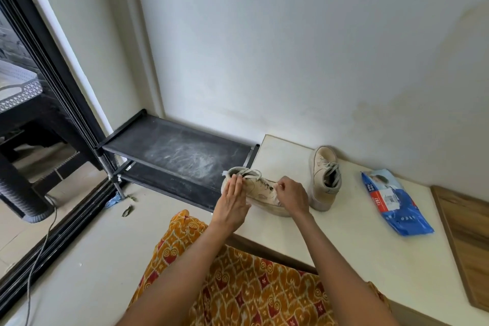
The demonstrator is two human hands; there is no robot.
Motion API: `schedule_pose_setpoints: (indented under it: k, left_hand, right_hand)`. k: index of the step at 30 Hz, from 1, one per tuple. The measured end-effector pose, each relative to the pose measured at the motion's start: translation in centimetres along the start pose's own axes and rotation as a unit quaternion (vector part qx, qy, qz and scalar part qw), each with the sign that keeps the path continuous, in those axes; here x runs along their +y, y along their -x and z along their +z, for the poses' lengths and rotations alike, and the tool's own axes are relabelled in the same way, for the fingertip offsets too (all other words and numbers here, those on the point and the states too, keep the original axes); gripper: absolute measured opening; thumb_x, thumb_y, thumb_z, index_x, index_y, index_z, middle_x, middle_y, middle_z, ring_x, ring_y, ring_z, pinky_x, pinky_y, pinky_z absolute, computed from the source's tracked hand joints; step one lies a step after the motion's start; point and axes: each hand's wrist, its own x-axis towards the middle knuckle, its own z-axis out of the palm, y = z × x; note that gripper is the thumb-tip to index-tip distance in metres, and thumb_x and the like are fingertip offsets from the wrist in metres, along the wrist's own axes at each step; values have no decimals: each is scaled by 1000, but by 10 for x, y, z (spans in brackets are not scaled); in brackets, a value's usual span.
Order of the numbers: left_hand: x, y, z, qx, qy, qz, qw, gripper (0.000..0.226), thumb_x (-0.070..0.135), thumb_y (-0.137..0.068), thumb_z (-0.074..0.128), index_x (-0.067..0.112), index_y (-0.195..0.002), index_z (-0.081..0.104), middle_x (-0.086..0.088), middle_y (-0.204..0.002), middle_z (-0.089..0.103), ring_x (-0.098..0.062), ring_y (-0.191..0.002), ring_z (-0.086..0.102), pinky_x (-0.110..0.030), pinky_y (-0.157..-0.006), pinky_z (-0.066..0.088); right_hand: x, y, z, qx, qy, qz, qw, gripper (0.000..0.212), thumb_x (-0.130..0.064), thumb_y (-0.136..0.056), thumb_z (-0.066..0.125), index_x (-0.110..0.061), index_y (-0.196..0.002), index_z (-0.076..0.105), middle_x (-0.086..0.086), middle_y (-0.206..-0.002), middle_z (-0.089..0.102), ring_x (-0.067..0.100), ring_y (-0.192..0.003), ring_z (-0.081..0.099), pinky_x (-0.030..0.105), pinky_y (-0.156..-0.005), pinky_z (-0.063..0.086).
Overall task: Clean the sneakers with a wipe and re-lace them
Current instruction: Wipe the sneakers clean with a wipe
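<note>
A beige sneaker (pixel 260 192) lies on its side at the left edge of the low white table (pixel 357 241), with its opening to the left. My left hand (pixel 231 202) rests flat against its heel side, fingers by the loose lace (pixel 250 173). My right hand (pixel 291 197) pinches something small and white at the toe end, probably a wipe or lace end. The second beige sneaker (pixel 324 178) stands laced farther back on the table. A blue pack of wipes (pixel 395 202) lies to the right.
A dusty black two-tier shoe rack (pixel 174 156) stands left of the table against the wall. A wooden board (pixel 465 241) lies at the table's right end. A black sliding door frame (pixel 60 103) and a grey cable (pixel 39 249) are on the left. My patterned orange clothing (pixel 238 280) fills the foreground.
</note>
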Motion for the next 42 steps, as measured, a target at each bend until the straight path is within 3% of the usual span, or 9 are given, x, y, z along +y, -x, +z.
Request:
schedule_pose_setpoints:
  k: [5, 10, 14, 18, 22, 27, 30, 32, 42]
  left_hand:
    - [4, 2, -4, 16, 37, -4, 999, 63, 35, -103, 20, 2, -143, -16, -18, -155, -14, -29, -143, -15, -34, -106, -20]
    - [5, 7, -4, 33, 54, -8, 998, 64, 38, -101, 22, 5, -147, -9, -15, -157, -9, -26, -145, -11, -31, -108, -18]
    - [0, 8, -1, 37, 55, 10, 998, 66, 42, -100, 22, 12, -142, -19, -14, -156, -12, -23, -142, -18, -32, -111, -18]
    - [1, 9, 5, 25, 61, 8, 998, 70, 45, -99, 24, 14, -140, -23, -12, -150, -23, -22, -138, -24, -36, -116, -12]
    - [-5, 6, 8, 29, 47, 15, 998, 69, 47, -97, 21, 14, -140, -22, -9, -147, -24, -22, -138, -23, -36, -115, -14]
    - [-7, 7, 9, 30, 35, 21, 999, 75, 54, -79, -7, 15, -141, -23, -10, -152, -21, -23, -138, -23, -35, -109, -22]
    - [-5, 7, 9, 33, 39, 13, 999, 68, 50, -94, 13, 16, -142, -22, -11, -155, -15, -21, -137, -26, -35, -109, -22]
    - [-3, 6, 8, 34, 47, 3, 998, 70, 46, -98, 25, 15, -143, -19, -12, -156, -13, -21, -137, -25, -35, -110, -20]
    - [-1, 6, 7, 34, 32, 5, 999, 65, 39, -100, 25, 14, -148, -11, -12, -157, -10, -22, -143, -18, -37, -112, -18]
  right_hand:
    - [-11, 20, 12, 88, -73, -69, 991, 14, -17, -94, 53, -10, -100, 64, 7, -96, 65, 25, -85, 62, 31, -63, 45]
    - [14, 32, 18, 91, 29, -136, 986, 18, -6, -74, 73, -12, -91, 73, 6, -84, 71, 24, -78, 65, 32, -66, 52]
    - [33, 28, 5, 94, 88, -52, 990, 11, -13, -84, 64, -18, -85, 74, 3, -80, 72, 25, -80, 58, 34, -68, 42]
    - [-9, 14, -1, 113, -12, 53, 992, 17, -25, -90, 58, -20, -98, 73, 4, -94, 72, 26, -95, 55, 35, -77, 39]
    - [-42, 20, 16, 123, -64, 36, 990, 14, -22, -89, 60, -19, -96, 72, 3, -91, 72, 24, -90, 57, 34, -76, 40]
    - [-5, 40, 16, 115, -47, 55, 991, 7, -22, -80, 67, -23, -84, 72, 3, -85, 71, 26, -88, 58, 36, -77, 42]
    - [-11, 22, 9, 102, -100, 155, 977, 15, -23, -84, 61, -20, -93, 73, 8, -93, 70, 30, -95, 56, 38, -82, 45]
    - [-31, 14, 12, 101, -127, 154, 975, 16, -26, -85, 60, -21, -94, 72, 8, -94, 70, 29, -96, 56, 36, -83, 43]
    - [-26, 47, 39, 128, -147, 138, 971, 11, -30, -84, 66, -24, -90, 73, 2, -86, 70, 22, -88, 55, 34, -82, 37]
